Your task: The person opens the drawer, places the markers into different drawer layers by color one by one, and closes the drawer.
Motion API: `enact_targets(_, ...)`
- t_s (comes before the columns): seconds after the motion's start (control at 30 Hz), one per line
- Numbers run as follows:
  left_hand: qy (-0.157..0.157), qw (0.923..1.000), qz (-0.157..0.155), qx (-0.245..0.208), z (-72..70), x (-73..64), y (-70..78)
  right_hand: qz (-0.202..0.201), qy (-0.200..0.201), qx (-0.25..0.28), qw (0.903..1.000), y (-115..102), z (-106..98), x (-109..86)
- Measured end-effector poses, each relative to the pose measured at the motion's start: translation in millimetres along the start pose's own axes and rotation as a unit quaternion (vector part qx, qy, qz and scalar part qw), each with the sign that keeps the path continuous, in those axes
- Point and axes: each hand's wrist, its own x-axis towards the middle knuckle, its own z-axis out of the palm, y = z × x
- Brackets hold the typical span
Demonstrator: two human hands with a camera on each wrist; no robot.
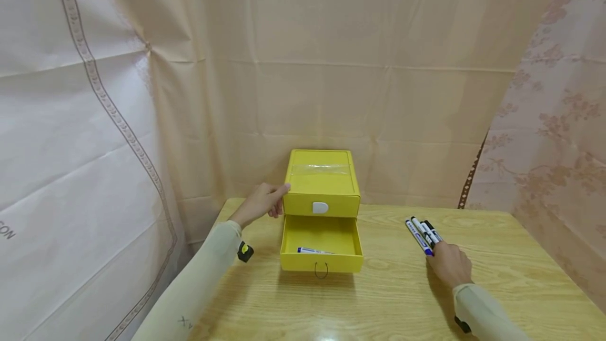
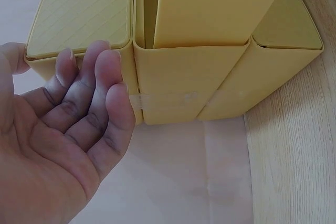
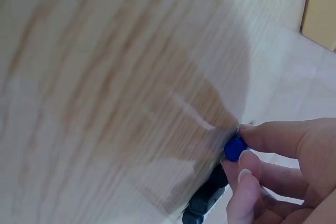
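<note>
A yellow drawer box [image 1: 323, 175] has its lower drawer [image 1: 322, 263] pulled out, with a blue-ended marker [image 1: 314, 250] lying inside. Against the box's top left edge rests the thumb of my left hand [image 1: 263, 202]; in the left wrist view, the other fingers [image 2: 113, 114] are loosely curled beside its side wall. On the table to the right, my right hand [image 1: 451, 264] pinches a blue-capped marker [image 3: 235, 149] between thumb and fingers. Several black-capped markers [image 3: 206, 198] lie right beside it, their far ends showing in the head view.
The box stands on a wood-grain table [image 1: 393, 299], close to a beige cloth [image 1: 331, 67] hanging behind it. White cloth [image 1: 71, 146] hangs at the left, flower-patterned cloth [image 1: 558, 172] at the right. A thin loop handle [image 1: 321, 272] hangs from the open drawer's front.
</note>
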Motion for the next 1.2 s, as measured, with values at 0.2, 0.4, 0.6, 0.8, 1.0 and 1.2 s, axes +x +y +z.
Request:
enact_targets(0.2,0.0,1.0,-0.003,-0.002,0.4,0.8,0.7,0.006,-0.012,-0.005,0.9999,-2.0,-1.0,0.1)
enact_targets(0.4,0.001,1.0,-0.006,-0.002,1.8,1.5,0.1,0.003,-0.016,-0.001,0.9999,0.3,1.1,-1.5)
enact_targets(0.6,0.0,1.0,-0.005,-0.006,2.2,1.8,-0.4,0.0,-0.019,0.011,0.9998,3.5,1.1,-3.8)
enact_targets(0.8,-0.002,1.0,-0.006,-0.008,2.0,2.4,-1.2,0.004,-0.031,0.013,0.9994,3.0,-2.1,-2.5)
enact_targets(1.0,-0.001,1.0,-0.006,-0.004,1.7,2.1,-1.4,0.008,-0.045,0.02,0.9988,0.0,-5.7,-2.2)
enact_targets(1.2,-0.002,1.0,-0.001,-0.006,1.6,2.0,-1.7,0.013,-0.051,0.038,0.9979,-2.3,-7.4,-4.1)
